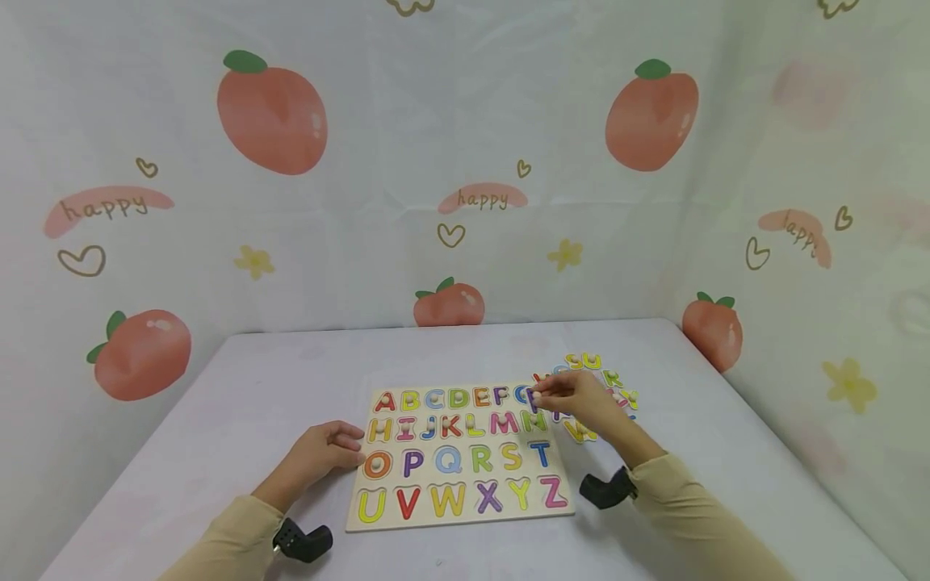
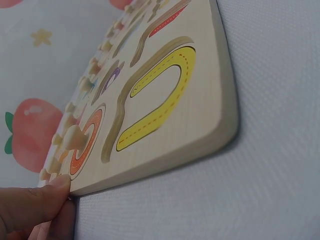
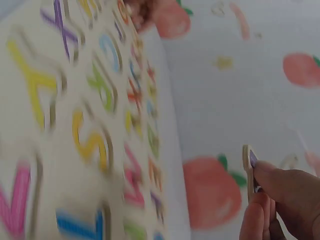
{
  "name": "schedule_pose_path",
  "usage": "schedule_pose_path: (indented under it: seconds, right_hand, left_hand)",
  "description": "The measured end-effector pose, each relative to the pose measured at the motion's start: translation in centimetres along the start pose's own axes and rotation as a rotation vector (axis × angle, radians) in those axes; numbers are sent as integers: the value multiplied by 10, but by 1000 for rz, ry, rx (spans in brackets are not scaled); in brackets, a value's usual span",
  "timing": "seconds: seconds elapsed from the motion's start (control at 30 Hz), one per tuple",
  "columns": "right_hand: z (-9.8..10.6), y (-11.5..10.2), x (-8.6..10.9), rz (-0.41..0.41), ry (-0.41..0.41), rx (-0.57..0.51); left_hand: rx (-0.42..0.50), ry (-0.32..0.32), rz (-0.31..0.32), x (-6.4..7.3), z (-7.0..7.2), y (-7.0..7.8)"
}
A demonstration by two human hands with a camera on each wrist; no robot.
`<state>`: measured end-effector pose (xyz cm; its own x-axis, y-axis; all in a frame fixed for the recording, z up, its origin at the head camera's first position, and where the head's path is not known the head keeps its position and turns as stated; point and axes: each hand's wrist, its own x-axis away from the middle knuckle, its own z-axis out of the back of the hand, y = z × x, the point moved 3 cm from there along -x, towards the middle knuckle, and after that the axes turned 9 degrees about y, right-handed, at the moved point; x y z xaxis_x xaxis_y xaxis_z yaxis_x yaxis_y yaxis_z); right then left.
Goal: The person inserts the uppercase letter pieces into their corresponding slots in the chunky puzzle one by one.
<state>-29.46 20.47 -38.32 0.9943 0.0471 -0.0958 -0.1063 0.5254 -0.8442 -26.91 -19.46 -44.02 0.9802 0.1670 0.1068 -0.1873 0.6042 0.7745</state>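
Note:
A wooden alphabet puzzle board [image 1: 436, 520] lies on the table. Knobbed letters sit in its upper two rows, and an orange letter O [image 2: 80, 159] is in the third. My left hand [image 1: 320, 456] touches the board's left edge beside the O, its thumb [image 2: 60, 185] at the rim. Over the board's upper right corner, my right hand [image 1: 581, 399] pinches a purple letter piece [image 1: 534, 400], which looks like a P. That piece shows nearly edge-on in the right wrist view, between thumb and fingers.
Loose letter pieces lie to the right of the board, partly behind my right hand, among them a yellow U [image 1: 592, 361], a green R [image 1: 613, 378] and a yellow W [image 1: 581, 431]. A white cloth with printed fruit [image 1: 272, 121] hangs behind the table [image 1: 276, 371].

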Motion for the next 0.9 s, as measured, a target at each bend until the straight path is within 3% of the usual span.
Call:
schedule_pose_path:
  seconds: [0.33,0.47,0.67,0.9]
  right_hand:
    - [-91,-43,2,113,-128,-49]
    - [-120,-55,4,128,-166,-7]
    - [-151,-59,8,82,-206,37]
    - [-170,-61,9,35,-204,38]
  left_hand:
    - [-10,-3,-2,-3,0,-2]
    - [-3,-4,1,-3,0,-1]
    - [3,-12,-8,0,0,1]
    - [-3,-7,-9,0,1,0]
